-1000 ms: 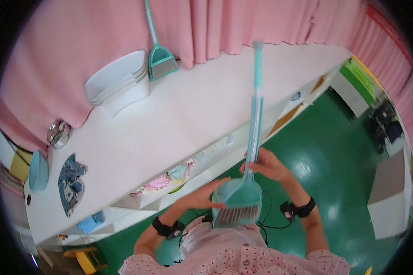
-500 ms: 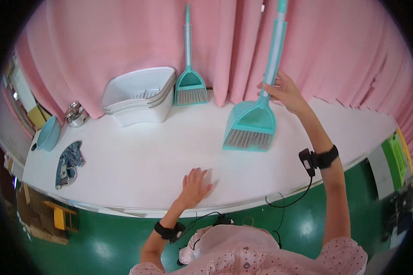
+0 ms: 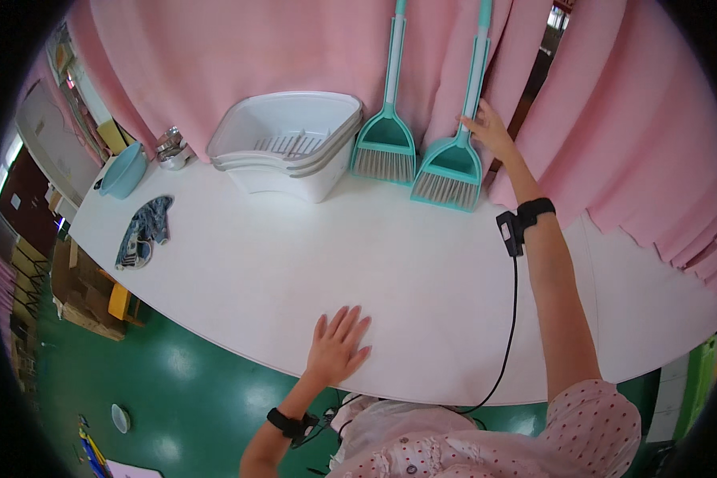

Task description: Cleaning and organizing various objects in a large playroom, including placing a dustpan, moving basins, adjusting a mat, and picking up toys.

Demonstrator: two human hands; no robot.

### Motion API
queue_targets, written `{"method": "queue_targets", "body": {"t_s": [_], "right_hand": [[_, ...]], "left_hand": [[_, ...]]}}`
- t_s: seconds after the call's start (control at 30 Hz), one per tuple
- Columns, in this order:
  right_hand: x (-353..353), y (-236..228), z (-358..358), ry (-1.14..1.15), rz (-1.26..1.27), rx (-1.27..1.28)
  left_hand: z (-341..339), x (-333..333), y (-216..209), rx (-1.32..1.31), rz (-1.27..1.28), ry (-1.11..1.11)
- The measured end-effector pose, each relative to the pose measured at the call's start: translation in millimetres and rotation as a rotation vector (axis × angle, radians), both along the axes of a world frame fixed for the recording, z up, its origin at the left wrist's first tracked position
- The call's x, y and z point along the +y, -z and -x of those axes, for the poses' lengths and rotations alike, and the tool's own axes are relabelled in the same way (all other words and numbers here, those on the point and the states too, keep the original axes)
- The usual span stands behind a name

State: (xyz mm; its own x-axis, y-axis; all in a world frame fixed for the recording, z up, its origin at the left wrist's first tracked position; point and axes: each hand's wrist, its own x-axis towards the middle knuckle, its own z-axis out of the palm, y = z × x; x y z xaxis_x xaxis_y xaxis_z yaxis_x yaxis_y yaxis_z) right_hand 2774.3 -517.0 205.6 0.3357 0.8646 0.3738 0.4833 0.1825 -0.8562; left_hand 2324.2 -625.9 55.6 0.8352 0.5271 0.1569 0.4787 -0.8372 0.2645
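Note:
My right hand (image 3: 494, 135) is at the lower handle of a turquoise dustpan-and-broom set (image 3: 448, 171), with the thumb and fingers closed around it. The set stands upright toward the back of the white table (image 3: 295, 263), grey bristles facing me, its long handle leaning on the pink curtain. Close on its left stands a second, matching dustpan-and-broom set (image 3: 385, 147). Palm down, my left hand (image 3: 338, 346) rests on the tabletop near the front edge, fingers spread and holding nothing.
Stacked white basins (image 3: 283, 179) stand left of the brooms. Farther left are metal containers (image 3: 173, 150), a light blue basin (image 3: 125, 171) and folded denim (image 3: 146, 231). Pink curtains (image 3: 295, 48) hang behind the table. A black cable (image 3: 511, 334) runs from my right wrist.
My right hand has moved the dustpan-and-broom set back and set it beside the matching one. The view has turned, and my left hand stays flat on the table.

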Motion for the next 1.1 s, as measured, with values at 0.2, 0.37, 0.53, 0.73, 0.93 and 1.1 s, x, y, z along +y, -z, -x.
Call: {"method": "queue_targets", "body": {"t_s": [0.2, 0.37, 0.53, 0.73, 0.93, 1.1], "right_hand": [[24.0, -2.3, -39.3, -0.048, 0.124, 0.104], [40.2, 2.3, -63.7, -0.113, 0.056, 0.096], [43.2, 10.0, -49.4, -0.053, 0.041, 0.084], [34.3, 18.4, -46.6, 0.108, 0.078, -0.045], [-2.8, 54.9, -33.1, 0.041, 0.095, -0.147], [-65.6, 88.7, -1.8, 0.294, -0.048, -0.612]], "left_hand": [[-18.5, 4.2, -3.3, 0.077, 0.038, -0.020], [-25.2, 13.9, -4.6, 0.086, 0.088, 0.002], [-23.6, 16.8, -8.2, 0.119, 0.082, 0.004], [-25.2, 14.4, -10.5, 0.084, 0.064, 0.007], [-21.8, 11.1, -5.6, 0.051, 0.022, 0.004], [-23.8, 8.3, -5.3, -0.006, 0.007, 0.007]]}}
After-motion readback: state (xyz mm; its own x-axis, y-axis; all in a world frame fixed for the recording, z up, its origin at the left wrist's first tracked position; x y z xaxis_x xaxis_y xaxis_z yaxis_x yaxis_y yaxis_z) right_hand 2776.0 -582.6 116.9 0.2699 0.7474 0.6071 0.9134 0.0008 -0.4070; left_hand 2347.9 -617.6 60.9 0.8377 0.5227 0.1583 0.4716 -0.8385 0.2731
